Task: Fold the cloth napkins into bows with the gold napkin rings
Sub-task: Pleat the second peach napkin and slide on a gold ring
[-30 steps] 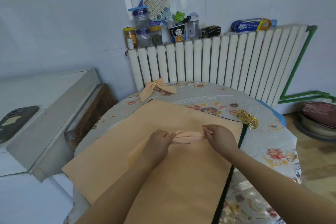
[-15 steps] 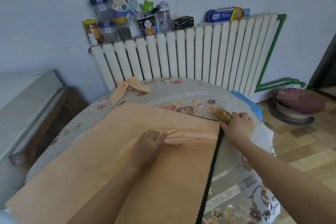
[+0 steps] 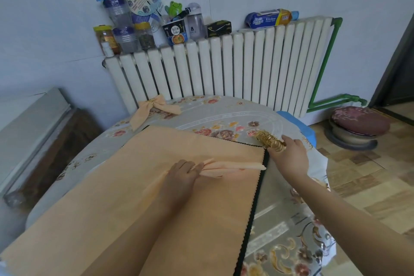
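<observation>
A pleated peach napkin lies on a large peach cloth spread over the table; the left hand pinches its gathered middle, fingers curled on the folds; the right hand rests on a stack of gold rings just past the cloth's edge, though whether it grips them I cannot tell; a finished bow sits near the radiator.

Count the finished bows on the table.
1. The finished bow lies at the table's far left edge, by the radiator. The napkin under the left hand is only gathered, not yet ringed.
</observation>
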Demonstrator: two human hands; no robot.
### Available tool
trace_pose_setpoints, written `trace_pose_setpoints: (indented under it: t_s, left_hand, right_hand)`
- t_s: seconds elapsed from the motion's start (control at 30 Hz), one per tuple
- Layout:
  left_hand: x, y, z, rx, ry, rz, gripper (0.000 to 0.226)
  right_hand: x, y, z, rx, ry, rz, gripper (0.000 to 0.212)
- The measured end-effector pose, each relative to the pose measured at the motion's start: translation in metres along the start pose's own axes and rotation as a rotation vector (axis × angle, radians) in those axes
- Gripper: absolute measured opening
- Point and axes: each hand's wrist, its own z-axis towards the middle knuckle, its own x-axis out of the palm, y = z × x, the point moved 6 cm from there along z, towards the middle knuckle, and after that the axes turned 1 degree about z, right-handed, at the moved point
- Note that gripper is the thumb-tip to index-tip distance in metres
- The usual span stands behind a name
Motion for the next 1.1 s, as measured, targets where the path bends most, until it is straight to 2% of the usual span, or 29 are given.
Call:
trace_pose_setpoints:
  t_s: [0.1,0.23,0.33,0.5,0.83,1.1]
  left_hand:
    - [-0.012,-0.001,-0.008,-0.008,-0.003,-0.004,0.036]
    - [-0.034,0.006,-0.023,-0.067,-0.012,-0.01,0.038]
    - [-0.049,0.012,-0.034,-0.092,-0.032,-0.005,0.037]
    - [-0.07,0.012,-0.052,-0.082,-0.058,0.003,0.037]
    - [-0.089,0.001,-0.067,0.026,-0.094,-0.016,0.033]
    - [-0.093,-0.011,-0.069,0.058,-0.108,-0.06,0.033]
  right_hand:
    - [-0.014,0.016,-0.021,-0.109,0.0,0.204,0.051]
    - [-0.02,0.033,-0.053,-0.195,0.186,0.368,0.041]
    - [-0.018,0.038,-0.072,-0.213,0.294,0.414,0.039]
    - [-0.015,0.055,-0.103,-0.291,0.378,0.421,0.04]
    - [0.0,0.081,-0.13,-0.442,0.529,0.177,0.039]
    - [0.007,0.103,-0.149,-0.551,0.493,-0.149,0.042]
